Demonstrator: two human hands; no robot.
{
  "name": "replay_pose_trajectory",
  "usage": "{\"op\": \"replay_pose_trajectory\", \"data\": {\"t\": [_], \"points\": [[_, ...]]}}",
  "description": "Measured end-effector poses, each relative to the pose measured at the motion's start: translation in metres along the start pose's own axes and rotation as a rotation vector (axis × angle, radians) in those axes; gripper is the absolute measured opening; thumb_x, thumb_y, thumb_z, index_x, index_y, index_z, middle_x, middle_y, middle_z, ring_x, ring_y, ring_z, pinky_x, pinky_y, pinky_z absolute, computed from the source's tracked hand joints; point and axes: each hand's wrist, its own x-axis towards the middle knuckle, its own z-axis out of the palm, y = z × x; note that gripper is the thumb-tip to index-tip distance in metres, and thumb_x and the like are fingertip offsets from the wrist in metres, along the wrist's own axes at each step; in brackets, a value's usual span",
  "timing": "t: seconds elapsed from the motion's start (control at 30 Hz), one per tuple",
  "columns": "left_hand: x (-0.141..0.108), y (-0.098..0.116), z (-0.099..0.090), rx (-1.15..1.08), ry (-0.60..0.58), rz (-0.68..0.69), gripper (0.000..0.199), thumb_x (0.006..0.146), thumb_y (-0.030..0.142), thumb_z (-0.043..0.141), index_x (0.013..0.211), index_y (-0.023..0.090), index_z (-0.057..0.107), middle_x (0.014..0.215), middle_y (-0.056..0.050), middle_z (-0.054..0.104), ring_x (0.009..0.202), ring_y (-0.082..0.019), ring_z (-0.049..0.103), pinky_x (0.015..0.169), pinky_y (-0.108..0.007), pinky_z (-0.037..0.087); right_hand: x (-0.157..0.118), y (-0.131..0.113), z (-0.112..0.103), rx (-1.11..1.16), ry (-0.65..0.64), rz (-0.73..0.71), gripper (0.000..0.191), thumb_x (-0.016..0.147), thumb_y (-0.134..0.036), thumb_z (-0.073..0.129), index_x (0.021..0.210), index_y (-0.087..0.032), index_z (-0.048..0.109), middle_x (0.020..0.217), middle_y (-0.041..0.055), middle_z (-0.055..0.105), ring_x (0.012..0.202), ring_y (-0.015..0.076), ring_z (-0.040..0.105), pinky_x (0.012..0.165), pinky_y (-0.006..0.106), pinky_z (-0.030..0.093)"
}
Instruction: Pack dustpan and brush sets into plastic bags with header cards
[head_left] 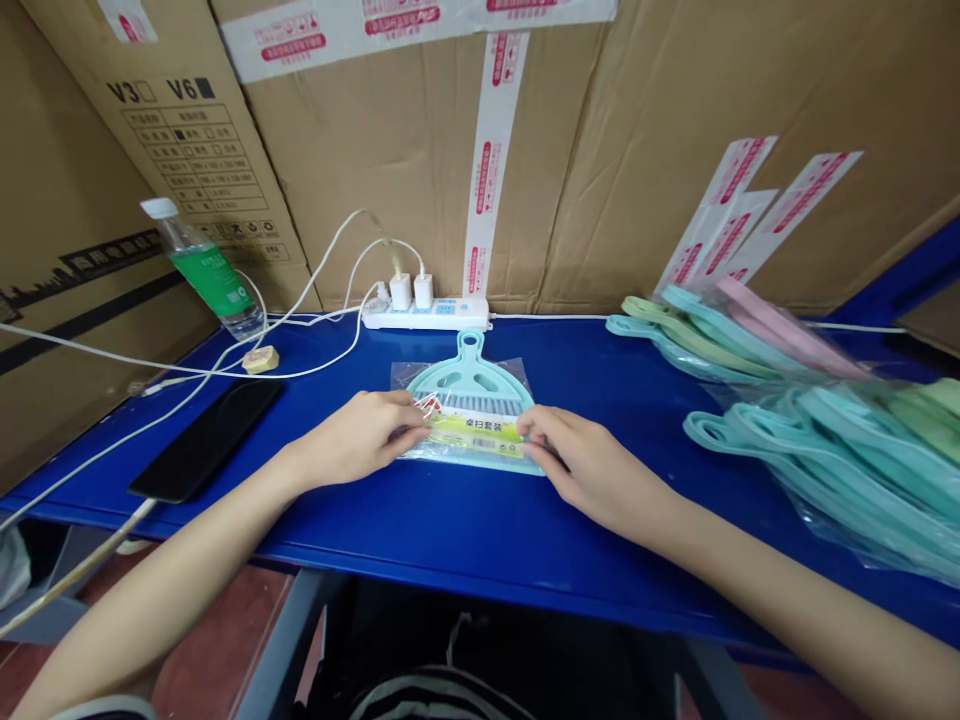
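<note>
Where the packet [469, 440] lay: flat in the middle of the blue desk [337, 540], between the two hands.
Left hand [352, 437]: it was curled, with the fingers pinching the packet's left edge.
Right hand [592, 470]: it was curled too, with the fingers gripping the packet's right edge.
Why so held: gripped from both sides, the packet seemed to be kept steady against the desk.
Inside the packet: a mint dustpan [465, 380], its handle poking out at the top; a brush [480, 404] with grey bristles; a yellow label [472, 435].
Right of the hands: a heap of clear bags [840, 460] held more mint, green and pink sets.
Left of the hands: a black phone [206, 440] and a water bottle [202, 270].
Behind: a power strip [424, 315] with two white chargers [412, 292] stood before cardboard boxes [390, 170].
</note>
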Motion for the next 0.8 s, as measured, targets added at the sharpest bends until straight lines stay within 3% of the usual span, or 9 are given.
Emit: {"op": "replay_pose_trajectory", "data": {"t": [0.27,0.4,0.5,0.63,0.73,0.8], "points": [[0.001,0.003,0.012,-0.007,0.117,-0.119,0.022,0.087,0.018,0.047,0.065,0.019,0.044,0.063,0.003,0.051,0.052,-0.011,0.048,0.052,-0.023,0.034,0.014,-0.009,-0.012,-0.024,-0.219,0.160,0.014,0.089,-0.013,0.039,0.099,-0.021,0.045,0.069,-0.0007,0.056,0.062,0.0184,0.056,0.057,0.028,0.037],[0.000,0.006,0.015,-0.012,0.140,-0.222,0.014,0.082,0.011,0.048,0.074,0.020,0.043,0.069,0.003,0.053,0.049,-0.010,0.049,0.051,-0.023,0.036,0.027,-0.017,-0.019,-0.168,-0.383,0.211,0.020,0.089,-0.012,0.039,0.105,-0.019,0.048,0.067,0.0010,0.058,0.069,0.0208,0.058,0.056,0.028,0.034],[0.000,0.009,0.014,0.010,0.099,-0.291,0.014,0.082,0.007,0.046,0.088,0.020,0.046,0.077,0.001,0.057,0.052,-0.012,0.053,0.053,-0.024,0.040,0.036,-0.024,-0.022,-0.310,-0.472,0.217,0.022,0.089,-0.013,0.041,0.108,-0.018,0.051,0.075,0.0051,0.064,0.072,0.0219,0.061,0.055,0.028,0.032],[0.000,0.013,0.012,0.139,0.041,-0.339,0.019,0.083,0.007,0.046,0.099,0.019,0.049,0.084,-0.001,0.061,0.062,-0.016,0.060,0.056,-0.027,0.044,0.039,-0.026,-0.024,-0.482,-0.450,0.220,0.024,0.087,-0.018,0.048,0.111,-0.018,0.053,0.090,0.0089,0.070,0.075,0.0241,0.065,0.054,0.030,0.027],[-0.001,0.014,0.011,0.242,0.050,-0.361,0.021,0.083,0.009,0.048,0.101,0.019,0.052,0.082,-0.002,0.061,0.074,-0.021,0.063,0.058,-0.029,0.047,0.035,-0.018,-0.024,-0.409,-0.386,0.218,0.022,0.086,-0.023,0.052,0.108,-0.020,0.052,0.093,0.0080,0.069,0.079,0.0244,0.065,0.055,0.029,0.031],[-0.002,0.013,0.012,0.261,0.052,-0.375,0.024,0.081,0.008,0.050,0.103,0.019,0.053,0.081,-0.002,0.061,0.077,-0.021,0.062,0.060,-0.030,0.049,0.032,-0.012,-0.025,-0.318,-0.373,0.222,0.019,0.087,-0.024,0.051,0.105,-0.021,0.051,0.085,0.0054,0.068,0.075,0.0226,0.063,0.055,0.028,0.032]]}}
